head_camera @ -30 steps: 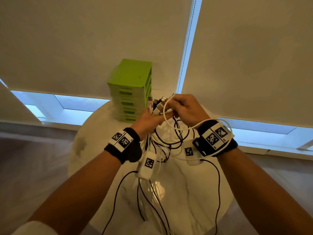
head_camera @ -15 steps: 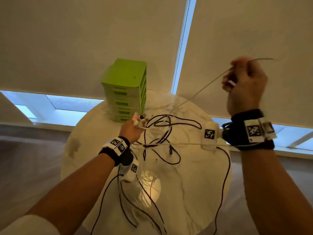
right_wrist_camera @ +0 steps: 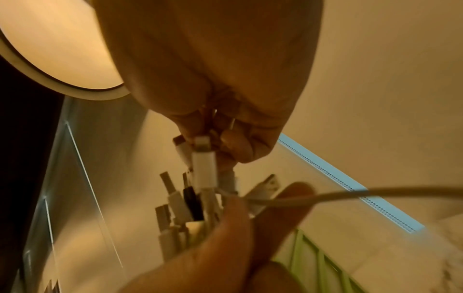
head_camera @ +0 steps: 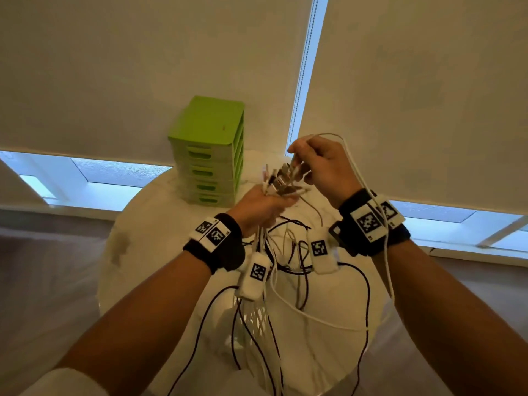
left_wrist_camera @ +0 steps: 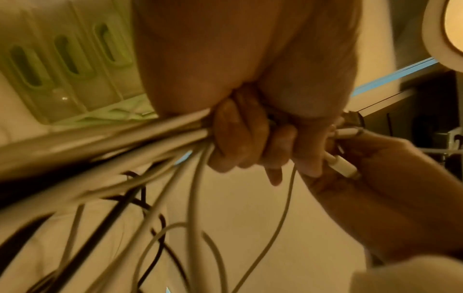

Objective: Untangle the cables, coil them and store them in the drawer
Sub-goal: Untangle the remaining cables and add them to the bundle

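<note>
My left hand (head_camera: 273,202) grips a bundle of white and black cables (head_camera: 265,247) above the round table, their plug ends (head_camera: 278,181) fanned upward. In the left wrist view its fingers (left_wrist_camera: 240,138) are curled round the cables (left_wrist_camera: 160,150). My right hand (head_camera: 300,164) is just above those plugs and pinches the end of a white cable (head_camera: 368,201), which loops over my right wrist and hangs down. The right wrist view shows its fingertips (right_wrist_camera: 233,142) on a white plug (right_wrist_camera: 203,158) among the other plugs (right_wrist_camera: 177,202). The green drawer unit (head_camera: 210,155) stands behind, drawers closed.
The drawer unit stands at the far edge of the round white marble table (head_camera: 148,224). Loose loops of black and white cable (head_camera: 303,270) lie on the table and hang over its near edge. Roller blinds and a window sill are behind the table.
Half a second ago my right hand was raised far to the right, drawing a white cable taut. It has come back to the plugs in my left hand, which has risen slightly.
</note>
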The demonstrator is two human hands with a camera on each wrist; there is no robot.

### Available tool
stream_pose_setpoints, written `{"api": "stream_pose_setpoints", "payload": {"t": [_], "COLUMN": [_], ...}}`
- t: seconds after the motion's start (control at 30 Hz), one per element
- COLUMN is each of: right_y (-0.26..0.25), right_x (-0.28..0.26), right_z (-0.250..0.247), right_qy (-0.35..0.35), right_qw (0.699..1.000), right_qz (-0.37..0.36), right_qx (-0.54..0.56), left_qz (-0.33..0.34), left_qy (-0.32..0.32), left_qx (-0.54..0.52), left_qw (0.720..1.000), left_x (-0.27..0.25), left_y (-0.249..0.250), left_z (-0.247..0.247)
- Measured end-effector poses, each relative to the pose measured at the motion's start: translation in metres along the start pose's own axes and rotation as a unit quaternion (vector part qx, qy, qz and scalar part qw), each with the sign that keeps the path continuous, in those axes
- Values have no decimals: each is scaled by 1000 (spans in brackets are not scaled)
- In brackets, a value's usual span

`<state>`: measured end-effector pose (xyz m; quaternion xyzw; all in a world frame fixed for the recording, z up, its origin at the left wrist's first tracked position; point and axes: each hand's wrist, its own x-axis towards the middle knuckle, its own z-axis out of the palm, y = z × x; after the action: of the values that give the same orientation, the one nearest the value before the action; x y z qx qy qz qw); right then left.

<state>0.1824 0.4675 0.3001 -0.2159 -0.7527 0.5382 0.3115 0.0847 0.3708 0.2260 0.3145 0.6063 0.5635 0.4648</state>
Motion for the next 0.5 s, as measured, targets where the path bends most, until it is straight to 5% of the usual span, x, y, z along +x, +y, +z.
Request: {"api": "stream_pose_setpoints", "payload": {"t": [0.13,0.27,0.4,0.5], "right_y": [-12,-10,-3,9], "right_x": [8,8,7,6], "right_z": [-3,-7,-3,-5], "right_qy": [26,29,67,123], "right_qw": [1000,1000,998,990], "right_qz": [-1,-5,-7,-62], "right_qx": [9,8,18,-42], "left_qz": [-18,-12,-17,2], "left_qy": [-100,-23,88,78], "left_qx": [7,1,-169,-290], "left_qw": [995,1000,982,954], "left_x": [1,1,9,8], "left_y": [-2,2,0,-4], "left_z": [12,26,31,23]}}
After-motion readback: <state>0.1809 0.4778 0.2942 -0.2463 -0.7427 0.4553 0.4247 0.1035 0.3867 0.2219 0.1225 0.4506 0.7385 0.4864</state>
